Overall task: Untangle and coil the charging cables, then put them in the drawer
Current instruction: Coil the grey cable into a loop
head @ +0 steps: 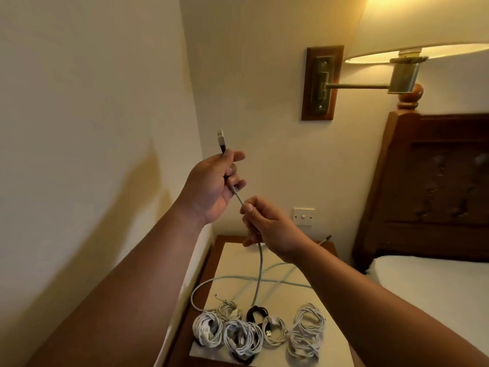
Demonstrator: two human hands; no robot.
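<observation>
Place: a bedroom.
Bed: white mattress (428, 282) against a carved dark wooden headboard (436, 186).
Lighting: lit brass swing-arm wall lamp (423, 25).
Furniture: wooden nightstand (182, 340) in the corner beside the bed.

No legible text, label, brand, number or sign on any surface.

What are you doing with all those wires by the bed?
A person is sorting charging cables at a nightstand. The left hand holds a grey cable just below its USB plug, raised in the air, and the right hand pinches the same cable a little further down. The rest hangs to the nightstand top, where a pale cable lies loose. Several coiled cables sit in a row at the near edge. No drawer is in view.
</observation>
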